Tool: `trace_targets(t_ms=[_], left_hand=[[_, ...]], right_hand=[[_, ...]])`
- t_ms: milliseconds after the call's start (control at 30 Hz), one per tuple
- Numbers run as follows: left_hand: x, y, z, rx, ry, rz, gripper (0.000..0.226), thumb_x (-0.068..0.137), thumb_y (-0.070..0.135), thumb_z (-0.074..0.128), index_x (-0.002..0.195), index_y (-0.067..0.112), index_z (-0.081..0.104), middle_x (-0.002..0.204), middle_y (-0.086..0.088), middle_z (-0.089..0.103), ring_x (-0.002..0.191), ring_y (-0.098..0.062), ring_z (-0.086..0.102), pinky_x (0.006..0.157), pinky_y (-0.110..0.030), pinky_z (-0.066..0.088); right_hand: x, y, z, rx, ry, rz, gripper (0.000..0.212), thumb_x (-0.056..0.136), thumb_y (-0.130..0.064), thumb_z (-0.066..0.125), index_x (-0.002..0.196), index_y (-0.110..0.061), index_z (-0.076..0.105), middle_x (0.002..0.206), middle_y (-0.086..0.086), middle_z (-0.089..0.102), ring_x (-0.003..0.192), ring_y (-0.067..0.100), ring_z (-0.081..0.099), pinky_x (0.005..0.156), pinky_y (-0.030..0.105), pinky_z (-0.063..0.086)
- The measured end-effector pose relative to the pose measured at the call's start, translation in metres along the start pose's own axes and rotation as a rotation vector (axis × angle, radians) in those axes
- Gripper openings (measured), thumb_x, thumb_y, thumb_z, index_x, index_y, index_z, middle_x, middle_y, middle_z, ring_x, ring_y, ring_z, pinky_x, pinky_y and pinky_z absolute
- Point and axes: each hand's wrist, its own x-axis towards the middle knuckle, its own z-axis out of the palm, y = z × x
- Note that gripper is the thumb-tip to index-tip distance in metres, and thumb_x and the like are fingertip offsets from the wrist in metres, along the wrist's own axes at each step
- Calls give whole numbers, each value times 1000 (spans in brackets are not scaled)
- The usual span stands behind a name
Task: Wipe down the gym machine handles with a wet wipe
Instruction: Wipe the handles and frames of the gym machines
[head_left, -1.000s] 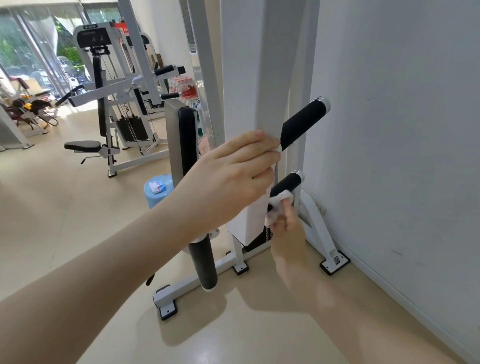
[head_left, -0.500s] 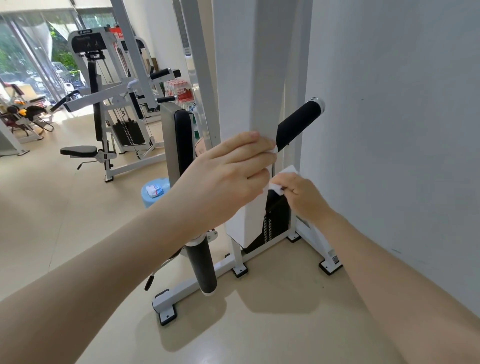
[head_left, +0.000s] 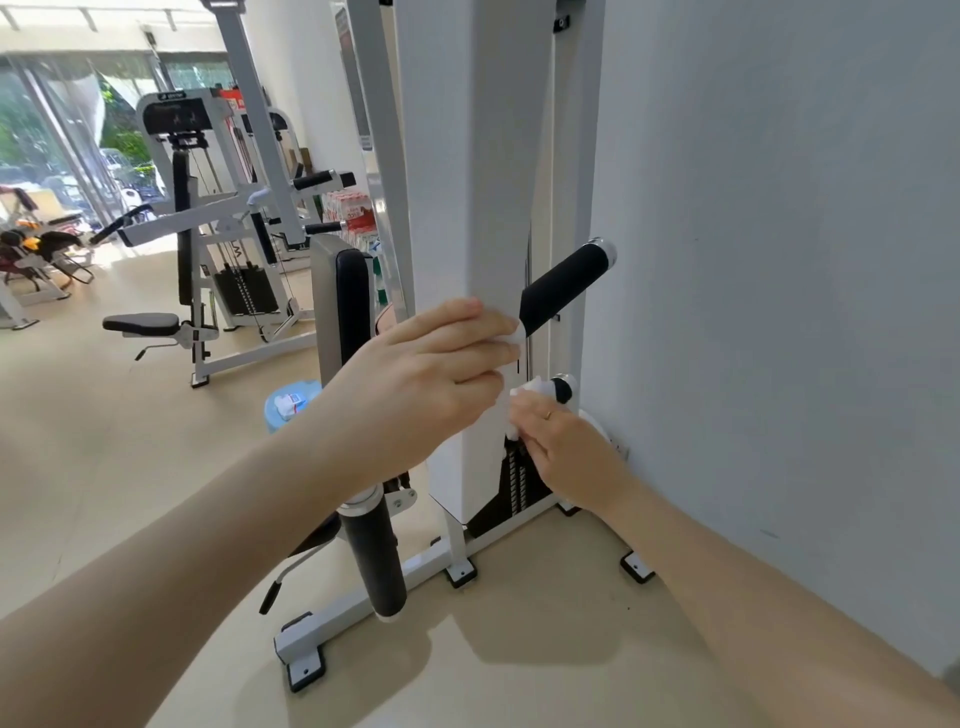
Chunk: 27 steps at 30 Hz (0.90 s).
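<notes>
The right hand (head_left: 563, 452) was curled round a crumpled white wet wipe (head_left: 524, 402), holding it wrapped over the lower handle (head_left: 562, 388), a short black grip with a chrome end cap. Only the tip of that grip and the cap showed beyond the wipe. A ring sat on one finger of this hand. The left hand (head_left: 426, 384) reached across in front of the white upright column (head_left: 472, 182) of the gym machine, its fingers fairly straight and laid close together, their tips resting against the column's edge beside the base of the upper handle (head_left: 563, 288). A small bit of white showed at those fingertips; whether it was part of a wipe could not be told. The upper handle, a longer black grip with a chrome cap, slanted up to the right towards the grey wall (head_left: 779, 312) and was bare.

Below the hands, the dark weight stack (head_left: 517, 480) stood inside the frame, and a black roller pad (head_left: 376, 561) hung lower left above the white base bar. A blue tub (head_left: 291, 405) sat on the beige floor behind the left forearm. Other white machines (head_left: 208, 234) stood further back by the windows.
</notes>
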Motion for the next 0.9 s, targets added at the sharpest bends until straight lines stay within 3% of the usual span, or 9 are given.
trace_targets(t_ms=[133,233,300,400,467,567,633,800,900], left_hand=[[0,-1,2,2,7,8,18,87,12,54,85,12,72,110,-5,69,122,-18,41,115,-30,13],[0,0,2,14,12,9,14,87,12,58,84,12,72,110,-3,69,122,-17,41,114,-29,14],[-1,0,2,39,12,7,12,86,12,61,85,13,72,112,-3,69,122,-16,41,114,-30,14],[-1,2,3,19,3,5,12,85,11,61,88,12,73,113,-4,68,123,-17,40,114,-30,14],[0,4,2,3,17,-5,15,87,12,58,87,13,73,112,-4,69,123,-17,41,114,-30,15],[0,4,2,-23,24,-5,15,87,12,58,86,12,72,111,-3,69,122,-16,42,114,-29,16],[0,3,2,-13,27,1,13,87,12,60,87,12,72,111,-3,69,122,-17,41,114,-30,16],[0,1,6,-23,37,1,14,87,12,59,87,12,73,110,-4,70,121,-17,43,113,-29,17],[-1,2,3,23,23,17,15,88,12,57,88,12,72,110,-4,70,121,-19,49,113,-31,18]], right_hand=[[1,1,12,214,181,462,43,99,-16,37,141,-11,35,147,7,37,132,23,40,107,40,39],[-7,-40,23,401,184,488,44,101,-15,31,144,-11,28,146,-9,24,131,3,26,103,0,19],[-6,-47,25,485,260,572,41,101,-15,29,141,-9,34,137,-13,28,127,-3,22,93,-9,12],[7,-35,18,729,457,867,24,100,-18,33,114,-14,52,114,-7,51,116,12,47,89,9,34],[9,-37,12,933,364,1092,21,98,-17,39,109,-7,54,103,10,59,106,27,56,78,14,42],[3,-56,8,1583,284,1241,22,98,-17,40,110,-2,52,82,13,63,81,22,62,72,23,49],[1,-54,7,1789,362,1261,20,99,-14,38,98,-2,54,60,10,59,62,19,62,78,32,50],[-4,-51,9,1674,455,1243,16,94,-17,46,96,-11,61,103,9,65,103,24,60,102,42,42],[-2,-64,2,1481,653,1144,17,95,-16,50,105,-16,64,112,5,64,97,12,60,75,19,50]])
